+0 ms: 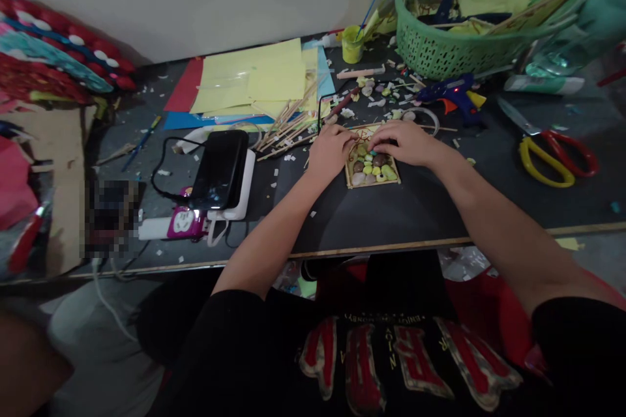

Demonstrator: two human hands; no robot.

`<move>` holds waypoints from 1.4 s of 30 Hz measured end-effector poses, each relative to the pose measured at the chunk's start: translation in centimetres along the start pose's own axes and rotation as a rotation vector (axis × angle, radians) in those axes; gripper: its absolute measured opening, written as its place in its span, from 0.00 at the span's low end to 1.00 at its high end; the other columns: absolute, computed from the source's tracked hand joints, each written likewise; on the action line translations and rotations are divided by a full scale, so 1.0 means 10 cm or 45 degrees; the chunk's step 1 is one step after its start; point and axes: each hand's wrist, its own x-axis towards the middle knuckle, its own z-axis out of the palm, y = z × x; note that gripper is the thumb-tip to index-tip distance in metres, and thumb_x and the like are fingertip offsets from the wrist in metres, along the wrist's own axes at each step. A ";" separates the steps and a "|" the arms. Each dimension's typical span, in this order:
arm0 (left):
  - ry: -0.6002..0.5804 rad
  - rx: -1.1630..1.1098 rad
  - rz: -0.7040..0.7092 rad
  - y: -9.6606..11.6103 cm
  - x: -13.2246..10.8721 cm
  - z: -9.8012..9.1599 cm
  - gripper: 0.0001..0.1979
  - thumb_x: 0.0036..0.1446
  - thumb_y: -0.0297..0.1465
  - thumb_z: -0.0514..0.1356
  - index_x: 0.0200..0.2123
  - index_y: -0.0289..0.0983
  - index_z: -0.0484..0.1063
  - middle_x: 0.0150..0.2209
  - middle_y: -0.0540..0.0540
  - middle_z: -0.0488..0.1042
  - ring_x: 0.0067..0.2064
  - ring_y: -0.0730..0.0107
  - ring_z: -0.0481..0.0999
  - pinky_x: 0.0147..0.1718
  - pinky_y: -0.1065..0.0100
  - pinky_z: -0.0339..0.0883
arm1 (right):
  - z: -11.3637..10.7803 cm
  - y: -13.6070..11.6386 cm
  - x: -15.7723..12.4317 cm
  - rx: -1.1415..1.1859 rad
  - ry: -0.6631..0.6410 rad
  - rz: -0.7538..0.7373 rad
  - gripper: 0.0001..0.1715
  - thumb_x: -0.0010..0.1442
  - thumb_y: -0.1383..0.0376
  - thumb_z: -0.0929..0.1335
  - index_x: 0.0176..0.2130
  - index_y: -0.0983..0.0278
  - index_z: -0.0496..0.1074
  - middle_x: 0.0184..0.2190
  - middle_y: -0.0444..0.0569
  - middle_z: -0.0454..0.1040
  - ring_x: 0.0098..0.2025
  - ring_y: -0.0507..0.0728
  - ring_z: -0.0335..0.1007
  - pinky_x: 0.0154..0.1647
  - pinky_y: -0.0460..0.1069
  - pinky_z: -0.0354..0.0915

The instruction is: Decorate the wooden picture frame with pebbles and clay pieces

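Note:
A small square panel point(374, 178) with a thin stick border lies on the dark table, partly covered with grey, brown and yellow-green pebbles. At its left edge, my left hand point(332, 151) is closed, with bent fingers holding the panel's upper left side. My right hand point(407, 142) reaches over the upper right part, its fingers pinched together low over the pebbles. A tiny teal spot shows by those fingertips; what they hold is too small to make out. Brown curling lines mark the panel's upper part between the hands.
Behind the panel lie loose pebbles, paper scraps and thin wooden sticks point(288, 118). A blue glue gun point(452, 94) with a lit red light and scissors point(542, 143) are at right. A green basket point(440, 52) stands behind. Left are a phone point(220, 169) and coloured paper point(274, 71).

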 end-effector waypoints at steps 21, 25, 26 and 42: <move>-0.038 0.006 -0.041 0.03 -0.01 -0.04 0.12 0.63 0.28 0.54 0.42 0.37 0.77 0.44 0.41 0.77 0.50 0.57 0.73 0.51 0.56 0.69 | 0.38 0.52 0.81 0.043 0.269 0.388 0.32 0.25 0.47 0.82 0.10 0.59 0.63 0.11 0.44 0.57 0.29 0.61 0.72 0.37 0.61 0.71; 0.037 0.055 0.059 0.00 -0.03 -0.03 0.19 0.57 0.21 0.54 0.51 0.37 0.73 0.54 0.39 0.73 0.58 0.55 0.68 0.59 0.52 0.65 | 0.28 0.27 0.74 -0.036 0.260 0.471 0.28 0.30 0.59 0.83 0.10 0.60 0.62 0.12 0.45 0.58 0.30 0.62 0.72 0.39 0.62 0.71; 0.023 0.062 0.088 -0.01 -0.03 -0.03 0.21 0.57 0.21 0.54 0.52 0.38 0.72 0.56 0.40 0.71 0.60 0.55 0.67 0.61 0.52 0.63 | 0.23 0.17 0.63 -0.067 0.282 0.448 0.24 0.33 0.61 0.82 0.12 0.60 0.65 0.13 0.46 0.60 0.29 0.61 0.72 0.38 0.61 0.70; 0.005 -0.029 0.017 -0.05 0.05 -0.06 0.21 0.50 0.20 0.54 0.46 0.34 0.78 0.51 0.44 0.78 0.55 0.61 0.73 0.61 0.59 0.65 | 0.21 -0.06 -0.24 -0.432 0.682 0.329 0.14 0.65 0.59 0.61 0.37 0.63 0.73 0.30 0.52 0.76 0.39 0.61 0.71 0.45 0.55 0.67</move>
